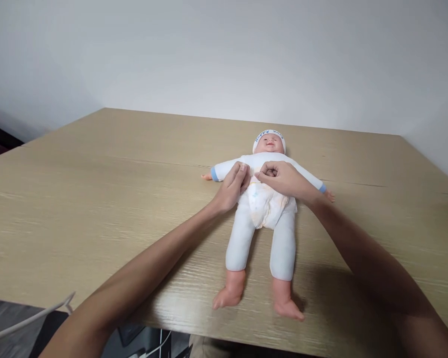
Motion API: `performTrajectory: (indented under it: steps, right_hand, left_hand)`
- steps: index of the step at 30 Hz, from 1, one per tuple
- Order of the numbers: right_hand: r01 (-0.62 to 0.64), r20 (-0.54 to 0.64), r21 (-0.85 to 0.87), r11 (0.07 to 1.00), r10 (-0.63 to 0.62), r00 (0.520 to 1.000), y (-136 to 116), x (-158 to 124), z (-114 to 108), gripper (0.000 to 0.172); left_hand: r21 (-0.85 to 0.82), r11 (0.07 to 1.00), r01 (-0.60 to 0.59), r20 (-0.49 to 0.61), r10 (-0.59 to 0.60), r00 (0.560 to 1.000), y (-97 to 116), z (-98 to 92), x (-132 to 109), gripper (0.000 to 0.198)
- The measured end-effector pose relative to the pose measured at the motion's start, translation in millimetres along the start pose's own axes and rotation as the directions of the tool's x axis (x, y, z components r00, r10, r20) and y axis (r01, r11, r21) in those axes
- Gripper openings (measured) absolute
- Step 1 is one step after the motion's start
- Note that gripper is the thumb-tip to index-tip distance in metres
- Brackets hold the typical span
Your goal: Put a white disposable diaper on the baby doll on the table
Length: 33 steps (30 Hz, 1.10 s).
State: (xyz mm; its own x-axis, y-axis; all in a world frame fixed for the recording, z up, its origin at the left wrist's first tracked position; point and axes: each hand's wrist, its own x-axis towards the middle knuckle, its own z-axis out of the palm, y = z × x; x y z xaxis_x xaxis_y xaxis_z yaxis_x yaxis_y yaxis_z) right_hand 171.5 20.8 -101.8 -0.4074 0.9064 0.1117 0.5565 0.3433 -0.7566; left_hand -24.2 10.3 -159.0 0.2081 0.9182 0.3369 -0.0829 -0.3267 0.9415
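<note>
A baby doll (pixel 241 233) lies on its back on the wooden table, arms spread, head at the far end and bare feet nearest me. It wears a white suit with blue cuffs and a white headband with blue lettering. A white printed diaper (pixel 266 206) sits between its legs and over its lower belly. My left hand (pixel 235 183) is closed in a pinch at the upper edge of the diaper, on the left of the belly. Facing it, my right hand (pixel 282 178) has curled fingers pinching the same upper edge. The fingertips partly hide what they grip.
The wooden table (pixel 108 209) has seams across its top and meets a plain pale wall (pixel 209 54) at the back. A white cable (pixel 30 320) hangs at the front left corner. Below the front edge are dark items and more cables.
</note>
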Motion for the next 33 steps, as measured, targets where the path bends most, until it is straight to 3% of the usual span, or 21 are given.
performTrajectory:
  steps: [4, 7, 11, 13, 16, 18, 19, 21, 23, 25, 28, 30, 33]
  right_hand:
    - [0.012, -0.009, -0.021, 1.000, -0.013, 1.000, 5, 0, -2, 0.038]
    - [0.039, -0.024, -0.020, 0.999, -0.040, 0.999, 9, 0, -2, 0.035]
    - [0.101, -0.157, 0.000, 0.995, -0.100, 0.983, 14, 2, 3, 0.018]
    - [0.161, -0.265, -0.047, 0.986, -0.168, 0.950, 12, -2, 6, 0.014]
    - [0.273, -0.433, -0.215, 0.938, -0.343, 0.834, -1, -25, 12, 0.012]
    - [0.373, -0.419, -0.261, 0.890, -0.453, 0.787, -12, -55, 17, 0.011]
    - [0.427, -0.354, -0.242, 0.872, -0.488, 0.798, -17, -73, 20, 0.009]
    - [0.506, -0.136, -0.152, 0.849, -0.525, 0.840, -23, -108, 27, 0.003]
    - [0.493, 0.049, -0.115, 0.862, -0.491, 0.870, -21, -137, 31, 0.004]
    - [0.380, 0.136, -0.164, 0.910, -0.360, 0.923, -12, -154, 32, 0.008]
    - [0.102, 0.050, -0.242, 0.965, -0.093, 0.994, 3, -157, 29, 0.010]
    - [-0.025, -0.063, -0.254, 0.967, 0.010, 0.998, 10, -152, 29, 0.011]
    - [-0.078, -0.156, -0.306, 0.949, 0.031, 0.987, 13, -144, 38, 0.013]
  left_hand:
    - [-0.082, 0.987, 0.138, 0.032, -0.136, 0.990, 0, -2.8, -4, 0.054]
    - [-0.058, 0.990, 0.125, 0.013, -0.124, 0.992, -1, -4.4, -6, 0.050]
    - [0.004, 0.995, 0.103, -0.036, -0.103, 0.994, 0, -2.1, -9, 0.044]
    - [0.111, 0.991, 0.071, -0.115, -0.058, 0.992, 7, 0.7, -16, 0.036]
    - [0.367, 0.929, -0.037, -0.151, 0.098, 0.984, 26, 1.8, -39, 0.021]
    - [0.503, 0.846, -0.177, 0.032, 0.187, 0.982, 40, -2.4, -58, 0.017]
    - [0.533, 0.804, -0.265, 0.187, 0.193, 0.963, 46, -5.9, -67, 0.017]
    - [0.530, 0.743, -0.409, 0.486, 0.129, 0.865, 54, -14.1, -83, 0.018]
    - [0.546, 0.711, -0.444, 0.613, 0.023, 0.790, 58, -20.8, -93, 0.020]
    - [0.618, 0.684, -0.387, 0.574, -0.057, 0.817, 58, -22.8, -99, 0.023]
    - [0.705, 0.670, -0.232, 0.400, -0.106, 0.910, 51, -15.4, -98, 0.028]
    - [0.721, 0.682, -0.125, 0.270, -0.110, 0.957, 43, -6.2, -95, 0.037]
    - [0.723, 0.690, -0.039, 0.140, -0.091, 0.986, 32, 6.8, -88, 0.041]
